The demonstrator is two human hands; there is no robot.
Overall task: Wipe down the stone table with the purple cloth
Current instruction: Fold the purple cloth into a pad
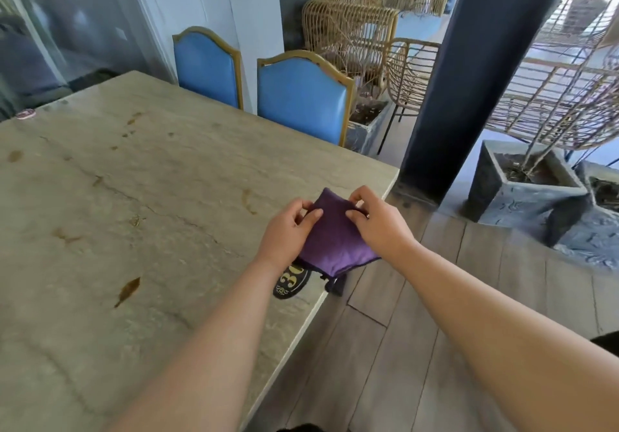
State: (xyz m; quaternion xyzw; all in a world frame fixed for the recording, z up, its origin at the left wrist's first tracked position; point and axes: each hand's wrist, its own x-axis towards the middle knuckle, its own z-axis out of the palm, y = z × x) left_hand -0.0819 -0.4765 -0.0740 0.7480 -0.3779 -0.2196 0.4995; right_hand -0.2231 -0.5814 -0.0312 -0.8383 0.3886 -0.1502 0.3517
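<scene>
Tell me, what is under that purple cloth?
A black round sign with gold digits pokes out beneath the purple cloth, on the stone table. The cloth and left hand cover most of it, so the number is unreadable.

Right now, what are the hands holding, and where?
Both hands hold the folded purple cloth: left hand pinches its left edge, right hand its right edge.

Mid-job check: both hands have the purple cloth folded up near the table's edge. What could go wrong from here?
1. The left hand and right hand hold the purple cloth over the stone table edge; a slip could drop it on the floor.
2. The black number plaque by the edge could get swept off.
3. Brown stains may smear.
</scene>
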